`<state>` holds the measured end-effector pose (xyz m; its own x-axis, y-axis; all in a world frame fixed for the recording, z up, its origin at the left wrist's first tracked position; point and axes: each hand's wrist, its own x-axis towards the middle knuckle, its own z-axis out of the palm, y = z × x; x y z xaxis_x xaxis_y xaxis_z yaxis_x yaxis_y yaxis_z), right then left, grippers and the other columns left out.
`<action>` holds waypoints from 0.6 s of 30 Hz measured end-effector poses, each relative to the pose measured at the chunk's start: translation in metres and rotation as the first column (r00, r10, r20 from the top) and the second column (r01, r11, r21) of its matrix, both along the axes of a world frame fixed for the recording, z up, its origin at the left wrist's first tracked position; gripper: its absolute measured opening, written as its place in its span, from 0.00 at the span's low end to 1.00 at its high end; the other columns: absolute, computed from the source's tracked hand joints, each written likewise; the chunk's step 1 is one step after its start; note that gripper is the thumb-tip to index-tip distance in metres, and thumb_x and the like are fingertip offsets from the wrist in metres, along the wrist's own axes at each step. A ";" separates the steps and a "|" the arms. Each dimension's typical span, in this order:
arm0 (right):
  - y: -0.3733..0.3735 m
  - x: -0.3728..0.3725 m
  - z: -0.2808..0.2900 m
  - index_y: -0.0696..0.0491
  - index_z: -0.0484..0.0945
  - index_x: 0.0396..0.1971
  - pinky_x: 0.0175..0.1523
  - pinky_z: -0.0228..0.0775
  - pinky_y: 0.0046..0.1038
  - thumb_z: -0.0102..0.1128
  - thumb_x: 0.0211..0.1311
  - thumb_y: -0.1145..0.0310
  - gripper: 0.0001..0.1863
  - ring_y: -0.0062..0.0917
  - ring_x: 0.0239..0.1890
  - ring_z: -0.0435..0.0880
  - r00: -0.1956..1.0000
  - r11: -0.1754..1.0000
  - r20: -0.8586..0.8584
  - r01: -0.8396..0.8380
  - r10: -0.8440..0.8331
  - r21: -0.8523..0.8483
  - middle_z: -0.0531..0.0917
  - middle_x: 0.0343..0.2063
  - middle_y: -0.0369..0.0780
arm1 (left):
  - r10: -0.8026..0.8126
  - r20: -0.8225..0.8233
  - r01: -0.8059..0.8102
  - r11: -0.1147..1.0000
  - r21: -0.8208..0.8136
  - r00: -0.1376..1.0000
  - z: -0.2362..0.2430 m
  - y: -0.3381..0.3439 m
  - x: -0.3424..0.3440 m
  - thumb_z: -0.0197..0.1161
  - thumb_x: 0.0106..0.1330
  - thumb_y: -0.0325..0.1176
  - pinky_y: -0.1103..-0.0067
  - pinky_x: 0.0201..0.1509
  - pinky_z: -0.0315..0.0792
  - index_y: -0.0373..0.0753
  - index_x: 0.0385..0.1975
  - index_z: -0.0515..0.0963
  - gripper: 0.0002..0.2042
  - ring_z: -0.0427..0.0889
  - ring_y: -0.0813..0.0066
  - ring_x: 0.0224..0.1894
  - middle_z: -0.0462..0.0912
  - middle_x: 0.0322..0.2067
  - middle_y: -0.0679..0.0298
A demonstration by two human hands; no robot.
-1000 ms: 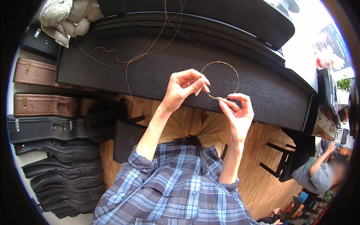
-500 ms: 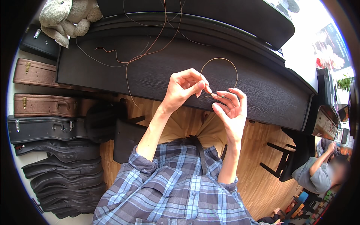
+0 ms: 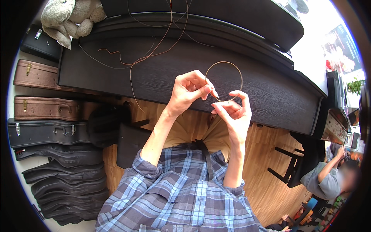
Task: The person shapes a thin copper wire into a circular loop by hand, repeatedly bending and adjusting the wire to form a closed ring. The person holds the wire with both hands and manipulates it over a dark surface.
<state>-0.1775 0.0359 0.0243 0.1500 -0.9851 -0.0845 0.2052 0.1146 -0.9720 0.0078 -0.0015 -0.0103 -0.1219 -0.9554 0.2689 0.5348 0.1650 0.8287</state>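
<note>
A coiled guitar string [image 3: 224, 62] makes a thin gold ring, standing up between my hands above the dark piano lid. My left hand [image 3: 187, 94] pinches the ring's lower left side between thumb and fingertips. From the right, my right hand [image 3: 235, 114] closes thumb and fingers on the ring's bottom, where a tiny bead-like end shows. The exact wraps at the fingertips are partly hidden. Several loose strings [image 3: 145, 58], copper and silver coloured, lie in wide loops on the piano to the left.
The black piano [image 3: 108, 77] spans the space ahead. A plush toy [image 3: 73, 17] sits at its far left. Brown and black instrument cases [image 3: 48, 108] line the left side. A black stool [image 3: 286, 164] and a seated person [image 3: 324, 179] are at the right.
My right hand has shifted slightly left and turned, its thumb and fingers now closing on the ring's bottom. The ring has tipped a little left. My left hand keeps its pinch.
</note>
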 end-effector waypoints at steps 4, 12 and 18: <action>0.005 0.002 -0.001 0.53 0.62 0.41 0.48 0.83 0.29 0.68 0.62 0.83 0.21 0.30 0.36 0.90 0.993 0.998 0.104 0.061 -0.057 -0.030 0.89 0.33 0.50 | -0.010 0.007 0.010 1.000 -0.015 1.000 -0.003 0.000 -0.003 0.70 0.66 0.24 0.83 0.33 0.76 0.35 0.31 0.78 0.06 0.85 0.78 0.32 0.87 0.31 0.59; 0.009 0.013 -0.004 0.50 0.63 0.36 0.47 0.81 0.27 0.67 0.63 0.83 0.19 0.27 0.36 0.90 0.980 0.977 0.050 0.196 -0.192 -0.080 0.89 0.33 0.46 | -0.012 0.058 0.013 1.000 -0.023 0.998 -0.001 0.001 -0.002 0.71 0.64 0.23 0.82 0.35 0.78 0.35 0.28 0.79 0.07 0.84 0.79 0.31 0.86 0.29 0.62; 0.011 0.006 -0.002 0.57 0.78 0.42 0.44 0.79 0.21 0.62 0.68 0.82 0.07 0.22 0.40 0.88 0.997 0.988 0.000 0.077 -0.077 -0.137 0.89 0.36 0.42 | 0.004 0.057 -0.004 1.000 0.002 0.998 0.001 0.001 -0.002 0.71 0.64 0.23 0.83 0.34 0.78 0.35 0.31 0.80 0.05 0.83 0.80 0.31 0.88 0.31 0.59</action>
